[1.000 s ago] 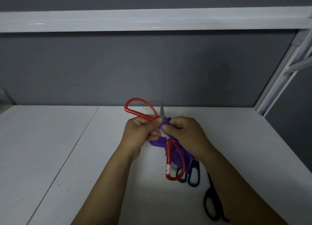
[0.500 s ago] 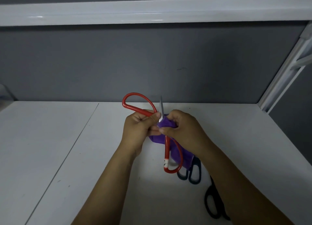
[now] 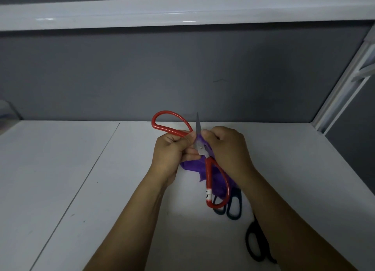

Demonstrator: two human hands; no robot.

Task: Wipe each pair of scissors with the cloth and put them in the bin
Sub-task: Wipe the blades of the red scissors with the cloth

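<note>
Dim, low-contrast shot. Light comes from above: glare streaks on white shelf edge [image 3: 263, 8] over the bench [image 3: 60, 179]. Bench brightest at its centre, greyer twd its left end & front corners. Wall [image 3: 142, 73] behind bench v. dark. Left hand [image 3: 170, 151] & right hand [image 3: 227, 148] fairly sharp. Wide-angle bowing at frame edges.

One red scissors [image 3: 208, 174], two black scissors [image 3: 233, 218] [image 3: 248, 241], one cloth [image 3: 192, 165], two hands [image 3: 172, 151] [image 3: 227, 148].

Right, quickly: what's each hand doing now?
Left hand: grips the red scissors.
Right hand: pinches the cloth round the blade.
</note>
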